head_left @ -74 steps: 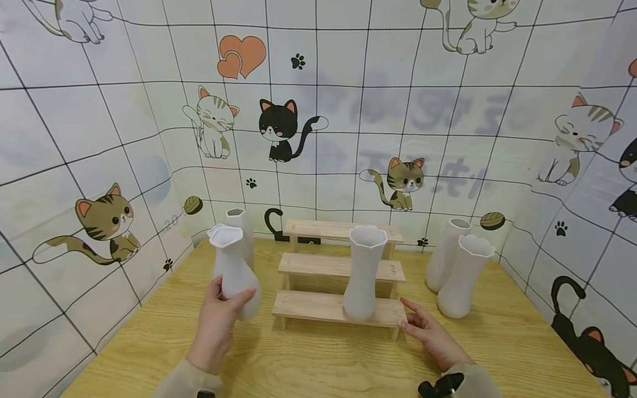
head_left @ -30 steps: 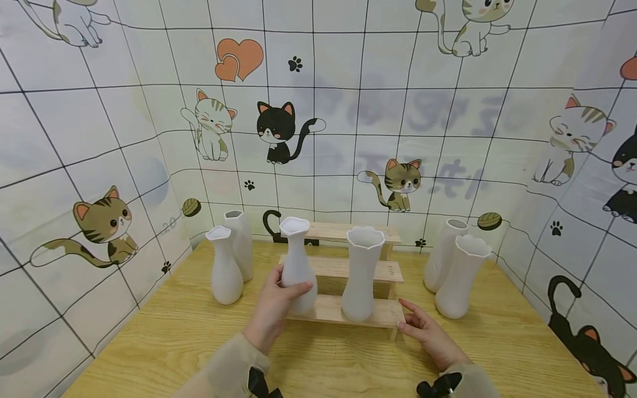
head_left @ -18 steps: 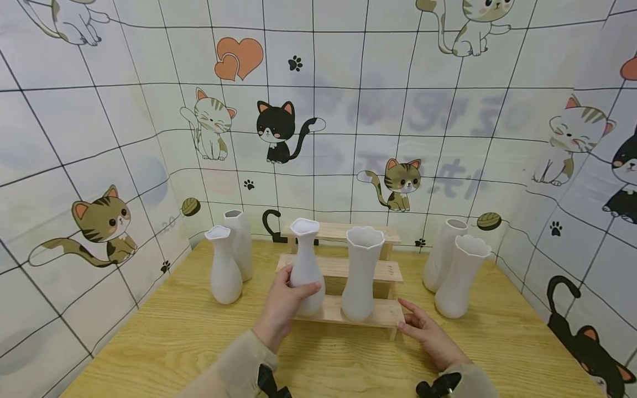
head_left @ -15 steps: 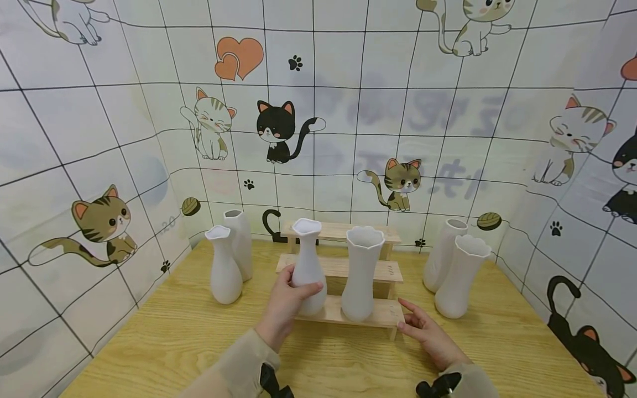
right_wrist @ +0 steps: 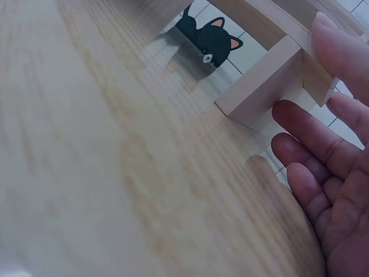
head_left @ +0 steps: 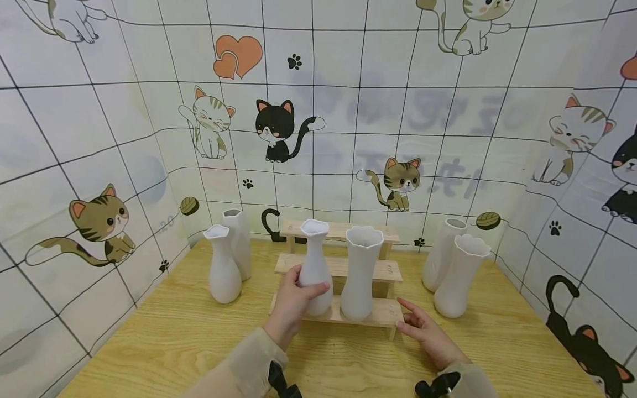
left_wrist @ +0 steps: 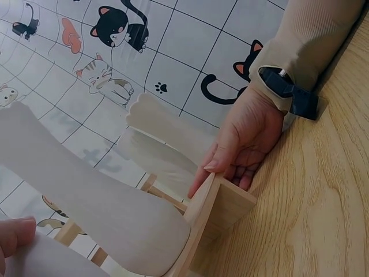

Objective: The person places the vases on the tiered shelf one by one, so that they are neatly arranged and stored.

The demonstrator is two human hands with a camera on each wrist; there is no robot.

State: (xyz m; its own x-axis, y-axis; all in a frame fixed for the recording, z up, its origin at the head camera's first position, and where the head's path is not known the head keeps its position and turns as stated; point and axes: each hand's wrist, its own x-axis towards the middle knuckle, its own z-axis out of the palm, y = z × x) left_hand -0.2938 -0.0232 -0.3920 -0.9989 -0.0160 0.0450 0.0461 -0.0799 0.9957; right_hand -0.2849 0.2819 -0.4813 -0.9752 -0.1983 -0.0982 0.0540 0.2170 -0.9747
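My left hand point(head_left: 292, 303) grips the bulbous lower body of a slim white vase point(head_left: 314, 262) with a wavy rim. The vase is upright over the bottom step of a three-tier wooden stand point(head_left: 384, 313); whether its base touches the step cannot be told. Close on its right, a wider white vase point(head_left: 361, 273) with a scalloped rim stands on that same step. My right hand point(head_left: 424, 333) rests against the stand's right end, thumb by the front corner and fingers loosely bent, as the right wrist view point(right_wrist: 340, 167) also shows it.
Two white vases stand on the wooden table point(head_left: 348, 370) left of the stand, a slim one point(head_left: 224, 268) before a straighter one point(head_left: 239, 243). At the right are a scalloped vase point(head_left: 459, 279) and another vase point(head_left: 440, 257). A cat-print sheet point(head_left: 338, 110) hangs behind.
My left hand has brought the slim vase from the table's left side rightward over the bottom step, nearer the scalloped vase. The right hand has stayed at the stand's end.
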